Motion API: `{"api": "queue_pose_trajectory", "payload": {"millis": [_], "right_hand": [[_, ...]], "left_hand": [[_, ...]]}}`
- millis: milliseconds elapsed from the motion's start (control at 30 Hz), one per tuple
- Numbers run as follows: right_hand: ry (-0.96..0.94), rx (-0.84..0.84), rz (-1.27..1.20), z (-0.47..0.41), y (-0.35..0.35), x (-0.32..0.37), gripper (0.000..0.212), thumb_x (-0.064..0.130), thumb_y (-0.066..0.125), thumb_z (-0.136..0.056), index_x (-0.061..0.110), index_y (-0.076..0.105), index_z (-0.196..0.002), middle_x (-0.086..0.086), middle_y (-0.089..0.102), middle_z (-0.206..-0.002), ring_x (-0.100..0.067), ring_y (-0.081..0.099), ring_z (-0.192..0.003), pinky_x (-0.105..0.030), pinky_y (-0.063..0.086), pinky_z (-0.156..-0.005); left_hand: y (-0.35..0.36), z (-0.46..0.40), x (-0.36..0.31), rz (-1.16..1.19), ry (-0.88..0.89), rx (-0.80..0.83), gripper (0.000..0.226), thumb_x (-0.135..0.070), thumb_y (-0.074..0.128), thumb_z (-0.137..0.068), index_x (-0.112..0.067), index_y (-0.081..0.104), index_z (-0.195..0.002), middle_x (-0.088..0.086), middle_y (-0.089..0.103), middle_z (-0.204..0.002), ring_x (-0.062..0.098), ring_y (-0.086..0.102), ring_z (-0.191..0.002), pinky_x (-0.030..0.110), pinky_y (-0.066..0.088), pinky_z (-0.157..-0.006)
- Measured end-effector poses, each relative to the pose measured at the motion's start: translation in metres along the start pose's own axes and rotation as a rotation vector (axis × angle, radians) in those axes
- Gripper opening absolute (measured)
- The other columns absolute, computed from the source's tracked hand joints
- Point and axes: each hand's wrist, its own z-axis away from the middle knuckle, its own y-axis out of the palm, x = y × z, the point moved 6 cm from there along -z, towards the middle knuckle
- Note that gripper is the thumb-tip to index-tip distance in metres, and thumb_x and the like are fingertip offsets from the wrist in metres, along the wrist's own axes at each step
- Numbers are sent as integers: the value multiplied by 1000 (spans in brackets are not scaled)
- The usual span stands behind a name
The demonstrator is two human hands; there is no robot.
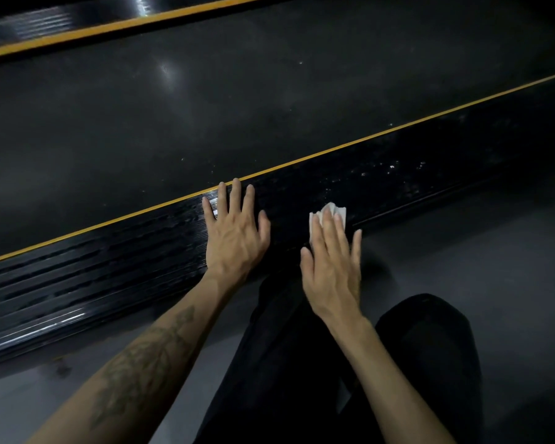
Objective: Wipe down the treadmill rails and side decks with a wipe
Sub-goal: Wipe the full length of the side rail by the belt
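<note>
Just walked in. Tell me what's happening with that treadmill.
A person crouched beside the treadmill is cleaning its near side deck. The right hand lies flat, straight fingers pressing a white wipe onto the ribbed black deck. The left hand rests open on the deck just beside it, fingertips near the yellow edge stripe. White specks still show on the deck to the right of the wipe, so that stretch looks not yet done. The belt lies beyond the stripe.
</note>
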Motion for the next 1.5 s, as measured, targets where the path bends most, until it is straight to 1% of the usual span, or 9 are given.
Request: {"api": "queue_pose_trajectory", "payload": {"millis": [167, 400, 567, 733, 867, 967, 1133, 1367, 1500], "right_hand": [[-125, 39, -6, -15, 6, 13, 60, 36, 28, -106, 15, 29, -162, -4, 17, -171, -19, 11, -159, -57, 10, -127], [-11, 15, 25, -9, 1, 7, 62, 42, 23, -107, 15, 23, -163, -6, 10, -172, -19, 4, -160, -53, 3, -128], [-134, 64, 12, -28, 8, 19, 61, 43, 25, -107, 16, 30, -162, -5, 19, -171, -21, 12, -159, -53, 9, -128], [-59, 28, 31, -31, 1, 0, 62, 45, 22, -107, 18, 28, -163, -4, 15, -172, -19, 7, -160, -54, 3, -128], [-64, -2, -2, -21, 4, 15, 63, 45, 28, -106, 12, 35, -160, -10, 23, -169, -24, 16, -158, -52, 11, -128], [-125, 24, -8, -39, 8, 16, 61, 44, 27, -107, 14, 37, -159, -7, 26, -169, -22, 19, -158, -53, 12, -128], [-68, 32, 35, -37, 3, 2, 63, 46, 23, -106, 17, 28, -163, -5, 15, -172, -19, 6, -159, -53, 3, -128], [-141, 65, -4, -47, 7, 18, 62, 43, 25, -106, 14, 37, -159, -5, 28, -168, -23, 19, -157, -54, 10, -128], [-106, 71, 32, -52, 4, 6, 64, 46, 22, -105, 17, 32, -161, -4, 20, -171, -21, 10, -159, -53, 3, -128]], "left_hand": [[0, 0, 0, 8, -3, -1, 67, -45, 26, -101, -14, 35, -159, 11, 24, -169, 31, 11, -158, 59, 6, -127], [-2, 0, -2, 11, -6, 2, 67, -45, 25, -100, -14, 35, -159, 11, 23, -169, 31, 11, -158, 59, 6, -126], [-2, 0, -3, 13, -3, 0, 68, -46, 23, -99, -14, 36, -158, 12, 24, -169, 32, 12, -158, 59, 7, -126], [-1, -1, -2, 7, -3, 1, 67, -45, 25, -100, -14, 36, -158, 12, 25, -168, 32, 13, -158, 60, 8, -126], [0, -2, -3, 6, -8, 1, 67, -45, 26, -100, -14, 36, -158, 12, 25, -168, 32, 13, -158, 59, 7, -126], [0, -1, -3, 11, -3, 3, 66, -45, 27, -100, -14, 36, -158, 12, 24, -169, 32, 12, -158, 59, 7, -127], [1, -2, -3, 13, -5, 8, 66, -45, 27, -100, -15, 34, -159, 11, 23, -169, 31, 10, -158, 60, 6, -126], [2, -3, -3, 19, 1, 11, 66, -45, 27, -101, -16, 34, -159, 12, 23, -169, 32, 10, -158, 61, 7, -126], [1, -3, -3, 9, -2, 3, 66, -45, 27, -100, -16, 34, -159, 12, 23, -169, 32, 11, -158, 61, 7, -126]]}}
